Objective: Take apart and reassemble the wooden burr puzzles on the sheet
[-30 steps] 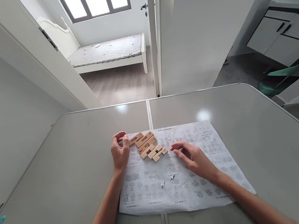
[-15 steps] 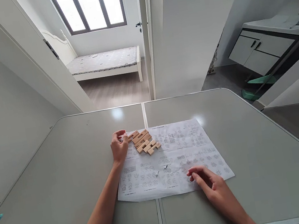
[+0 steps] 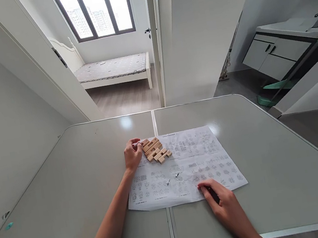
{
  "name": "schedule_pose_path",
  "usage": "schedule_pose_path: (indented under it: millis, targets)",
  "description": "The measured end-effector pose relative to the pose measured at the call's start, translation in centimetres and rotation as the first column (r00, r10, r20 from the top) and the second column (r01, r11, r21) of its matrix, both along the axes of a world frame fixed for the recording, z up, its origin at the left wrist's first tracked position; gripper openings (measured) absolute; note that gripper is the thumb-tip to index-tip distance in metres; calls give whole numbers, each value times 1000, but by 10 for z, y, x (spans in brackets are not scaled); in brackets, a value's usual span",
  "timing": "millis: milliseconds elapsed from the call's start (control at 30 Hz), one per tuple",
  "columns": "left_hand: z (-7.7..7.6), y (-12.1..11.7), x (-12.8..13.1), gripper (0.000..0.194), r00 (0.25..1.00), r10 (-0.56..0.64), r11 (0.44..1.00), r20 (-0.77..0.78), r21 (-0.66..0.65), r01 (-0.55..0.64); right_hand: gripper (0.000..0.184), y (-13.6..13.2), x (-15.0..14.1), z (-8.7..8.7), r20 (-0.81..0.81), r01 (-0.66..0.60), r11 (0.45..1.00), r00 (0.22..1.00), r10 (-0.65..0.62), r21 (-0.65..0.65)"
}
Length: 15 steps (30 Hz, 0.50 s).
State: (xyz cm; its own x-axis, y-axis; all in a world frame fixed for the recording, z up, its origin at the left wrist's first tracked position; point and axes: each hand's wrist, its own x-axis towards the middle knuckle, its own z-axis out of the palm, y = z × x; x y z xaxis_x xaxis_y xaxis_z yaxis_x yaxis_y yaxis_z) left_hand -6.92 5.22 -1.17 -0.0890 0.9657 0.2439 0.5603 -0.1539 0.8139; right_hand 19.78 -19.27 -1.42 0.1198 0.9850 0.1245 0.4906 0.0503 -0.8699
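- Left hand at far-left of the sheet, beside the left end of the block group; fingers curled, thumb toward the leftmost block. Can't tell if it pinches that block or only touches it.
- Right hand at the sheet's near edge, right of middle; fingers bent, thumb tip and index tip close together. Can't tell if they meet or pinch the paper. Well apart from the blocks.
- Desk, grey, light trim, fills most of the near area; metal seam runs near to far through the middle.
- White bed with patterned mattress, far side, through a doorway.
- Dark-framed window above the bed, buildings outside.
- White cabinet, dark handles, far right.
- Printed sheet, white, slightly wrinkled, covered in small diagrams, flat on middle of desk; print too small to read.
- Wooden blocks, about six, notched or slotted, lying side by side in a slanted group on the sheet's far-left part.
- Small teal thing, left edge of desk.
- Two tiny silvery bits on the sheet, nearer than the blocks, slightly apart.
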Motion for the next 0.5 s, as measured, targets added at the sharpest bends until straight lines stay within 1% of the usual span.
schedule_pose_path:
  millis: [167, 500]
  targets:
    - [-3, 2, -1, 23, 999, -28, 1000, -43, 12, 29, 28, 0, -1, 2, 9, -14, 1000, 1000, 14, 4]
    - [-4, 2, -1, 23, 994, -50, 998, -96, 30, 53, 29, 0, -3, 2, -4, -9, 999, 1000, 8, -37]
